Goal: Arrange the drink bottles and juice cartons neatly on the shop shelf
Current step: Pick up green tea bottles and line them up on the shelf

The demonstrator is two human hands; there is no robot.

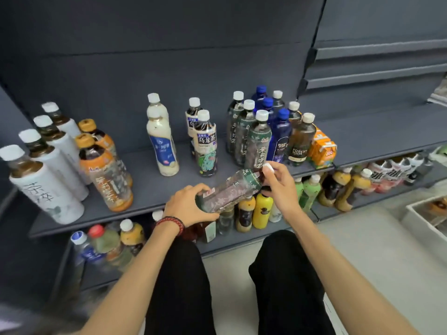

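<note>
Head view, the only one: both hands hold a green-labelled tea bottle (229,189) tipped almost flat, just in front of and below the row of matching green-labelled bottles (258,143) standing on the grey shelf (150,189). The left hand (186,206) is wrapped round the bottle's base end. The right hand (280,184) pinches the neck at the white cap (268,168), which points up toward the row's front bottle. The step in hand looks like standing this bottle at the head of that row. To do it well, swing the base down first while the right hand steers the cap upright, then set it straight in line with the row, label facing out like its fellows. Blue soda bottles (280,136) stand against the row's right side and a Suntory oolong tea bottle (206,146) stands apart to its left, so come in squarely from the front. The hands hide how much bare shelf remains in front of the row, so seat the base fully on before letting go.
</note>
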